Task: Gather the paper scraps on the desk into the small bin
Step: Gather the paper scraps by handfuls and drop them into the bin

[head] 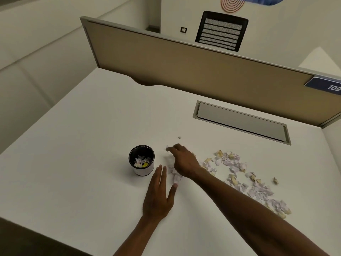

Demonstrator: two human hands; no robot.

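Observation:
A small round bin (141, 159), black inside with a white outer wall, stands on the white desk (83, 154) and holds several white and yellow scraps. My left hand (159, 193) lies flat on the desk, fingers apart, just right of the bin and holding nothing. My right hand (184, 159) is cupped palm down over a small heap of scraps (174, 172) between the two hands; I cannot tell whether its fingers grip any. A wide scatter of paper scraps (245, 178), pale lilac and yellowish, lies to the right. One lone scrap (179, 137) lies farther back.
A grey cable hatch (241, 122) is set into the desk at the back right. A tan partition panel (184, 67) closes off the far edge, with a blue number plate (326, 85). A black chair back (221, 31) shows beyond it. The desk's near edge runs at lower left.

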